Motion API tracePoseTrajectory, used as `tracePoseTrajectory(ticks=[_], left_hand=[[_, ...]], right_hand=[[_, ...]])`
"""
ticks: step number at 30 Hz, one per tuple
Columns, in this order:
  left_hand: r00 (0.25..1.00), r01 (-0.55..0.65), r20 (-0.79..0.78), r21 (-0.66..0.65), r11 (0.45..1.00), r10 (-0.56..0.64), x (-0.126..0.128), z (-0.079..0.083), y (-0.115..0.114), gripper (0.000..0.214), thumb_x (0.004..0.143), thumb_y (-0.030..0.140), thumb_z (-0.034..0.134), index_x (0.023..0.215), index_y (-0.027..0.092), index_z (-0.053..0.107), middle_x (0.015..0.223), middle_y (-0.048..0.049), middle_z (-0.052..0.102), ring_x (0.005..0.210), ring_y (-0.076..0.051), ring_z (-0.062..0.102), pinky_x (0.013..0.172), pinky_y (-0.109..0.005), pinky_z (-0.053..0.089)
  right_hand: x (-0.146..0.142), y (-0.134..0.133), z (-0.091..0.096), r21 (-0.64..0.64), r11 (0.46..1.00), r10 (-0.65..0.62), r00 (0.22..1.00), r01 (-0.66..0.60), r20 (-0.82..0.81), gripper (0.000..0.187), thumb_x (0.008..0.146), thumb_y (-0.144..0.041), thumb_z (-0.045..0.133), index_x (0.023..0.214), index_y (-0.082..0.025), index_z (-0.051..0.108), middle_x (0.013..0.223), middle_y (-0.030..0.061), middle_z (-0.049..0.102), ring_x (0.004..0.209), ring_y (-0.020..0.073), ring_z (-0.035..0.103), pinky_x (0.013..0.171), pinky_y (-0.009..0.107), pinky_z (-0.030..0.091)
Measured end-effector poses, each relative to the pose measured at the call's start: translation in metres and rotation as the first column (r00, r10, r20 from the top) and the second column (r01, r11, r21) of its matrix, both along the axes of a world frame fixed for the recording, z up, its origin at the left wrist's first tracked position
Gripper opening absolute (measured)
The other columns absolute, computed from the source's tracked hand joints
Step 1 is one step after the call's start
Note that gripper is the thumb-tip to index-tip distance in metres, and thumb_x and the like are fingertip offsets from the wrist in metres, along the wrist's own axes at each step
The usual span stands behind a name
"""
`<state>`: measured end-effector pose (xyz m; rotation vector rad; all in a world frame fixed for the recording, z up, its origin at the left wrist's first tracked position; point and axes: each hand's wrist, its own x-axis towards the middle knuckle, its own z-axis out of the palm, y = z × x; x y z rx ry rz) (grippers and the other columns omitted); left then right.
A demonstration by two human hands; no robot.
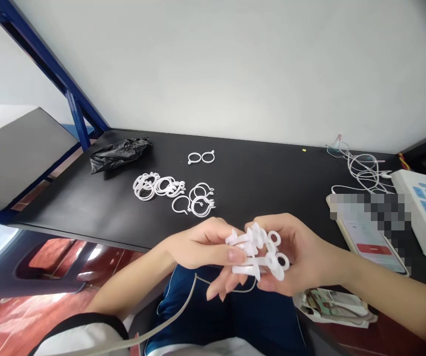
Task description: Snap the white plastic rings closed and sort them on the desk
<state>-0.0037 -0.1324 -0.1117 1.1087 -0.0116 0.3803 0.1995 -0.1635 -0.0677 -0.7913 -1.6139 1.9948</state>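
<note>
Head view: matte black surface [257, 183] meets a smooth white wall [213, 64] toward twelve o'clock, and a crumpled, glossy black plastic bag [118, 155] lies between nine and ten. Thin, round white rings with small eyelets lie in a piled cluster [145, 193] at nine o'clock, with overlapping groups stretching from it toward seven, just short of the middle; a separate pair of white rings [208, 160] lies side by side at eleven. Near three o'clock are a tangled white cable [361, 173], a white block with blue panels [422, 212] and a flat, pale-edged phone [372, 237], partly pixelated. At five o'clock, near the surface's front edge, is a bunch of milky-white plastic pieces [266, 260], slightly translucent, with flared, petal-like ends, slim straps and round eyelets facing three o'clock. It is gripped between both hands: the left hand [198, 244] pinches its nine-o'clock side, thumb pressed flat on top, while the right hand [305, 252] curls around its three-o'clock side. Bent fingers [218, 290] show beneath the bunch; whose they are I cannot tell.
</note>
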Motion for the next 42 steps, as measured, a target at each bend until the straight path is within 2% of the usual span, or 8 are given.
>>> tracePoseTrajectory(ticks=[8,10,13,15,23,31,38,42], left_hand=[[0.902,-0.201,-0.279,0.401,0.894,0.329,-0.015,0.023,0.025,0.028,0.096,0.041,0.048,0.091,0.014,0.056,0.063,0.0006,0.058,0.05,-0.009,0.058,0.054,-0.021,0.047],[0.795,-0.215,-0.304,0.668,0.712,0.525,-0.021,0.027,0.04,0.03,0.098,0.04,0.044,0.087,0.015,0.056,0.059,0.0021,0.055,0.051,-0.009,0.053,0.054,-0.021,0.041],[0.505,-0.12,-0.13,0.968,0.219,0.853,-0.032,0.026,0.067,0.033,0.096,0.035,0.045,0.069,0.016,0.047,0.062,0.0019,0.048,0.056,-0.009,0.043,0.055,-0.023,0.031],[0.411,0.034,-0.094,0.996,0.088,0.907,-0.04,0.021,0.084,0.032,0.096,0.032,0.043,0.068,0.017,0.047,0.063,0.0013,0.049,0.057,-0.011,0.042,0.058,-0.025,0.031],[0.309,0.285,-0.209,0.951,0.12,0.928,-0.053,0.015,0.095,0.044,0.095,0.052,0.041,0.086,0.018,0.069,0.084,-0.0062,0.069,0.074,-0.02,0.063,0.066,-0.027,0.04],[0.092,0.391,-0.227,0.903,0.175,0.969,-0.052,0.047,0.128,0.031,0.091,0.036,0.045,0.095,0.021,0.072,0.097,-0.0062,0.073,0.087,-0.024,0.067,0.073,-0.031,0.048],[0.172,0.371,-0.302,0.902,0.223,0.938,-0.041,0.013,0.183,0.017,0.074,0.027,0.064,0.085,0.016,0.071,0.098,-0.0102,0.073,0.094,-0.026,0.066,0.079,-0.029,0.048],[0.205,0.252,-0.316,0.932,0.262,0.926,-0.043,0.0,0.193,0.008,0.073,0.022,0.063,0.069,0.016,0.066,0.082,-0.0085,0.072,0.08,-0.022,0.066,0.072,-0.027,0.046]], right_hand=[[0.005,0.017,-0.016,0.206,0.927,-0.329,0.943,0.313,0.046,0.052,0.069,-0.023,0.081,0.113,-0.023,0.053,0.091,0.0019,0.065,0.072,0.0126,0.063,0.058,0.024,0.052],[0.011,0.028,-0.021,0.284,0.884,-0.42,0.898,0.372,0.131,0.065,0.069,-0.026,0.081,0.125,-0.026,0.049,0.094,0.0032,0.065,0.074,0.014,0.063,0.058,0.025,0.054],[0.021,0.044,-0.027,0.331,0.828,-0.524,0.835,0.453,0.169,0.051,0.074,-0.033,0.076,0.12,-0.025,0.054,0.117,0.0094,0.062,0.071,0.0124,0.062,0.059,0.029,0.056],[0.025,0.05,-0.03,0.336,0.808,-0.56,0.808,0.484,0.183,0.042,0.076,-0.037,0.073,0.113,-0.024,0.058,0.132,0.0117,0.054,0.069,0.0112,0.061,0.059,0.032,0.057],[0.034,0.049,-0.031,0.304,0.819,-0.565,0.775,0.486,0.282,0.039,0.082,-0.04,0.068,0.116,-0.022,0.059,0.074,0.0007,0.062,0.068,0.0154,0.061,0.063,0.032,0.055],[0.011,0.095,-0.042,0.411,0.78,-0.587,0.78,0.473,0.216,0.023,0.08,-0.036,0.065,0.095,-0.019,0.06,0.097,0.006,0.068,0.059,0.0119,0.061,0.053,0.028,0.051],[-0.049,0.171,-0.075,0.882,0.471,-0.585,0.751,0.009,0.305,0.02,0.086,-0.018,0.056,0.105,-0.018,0.065,0.109,0.0068,0.065,0.07,0.0116,0.059,0.069,0.027,0.045],[-0.06,0.178,-0.078,0.877,0.469,-0.648,0.635,-0.104,0.422,0.011,0.089,-0.019,0.055,0.092,-0.017,0.065,0.099,0.0084,0.063,0.08,0.0172,0.06,0.069,0.028,0.043]])
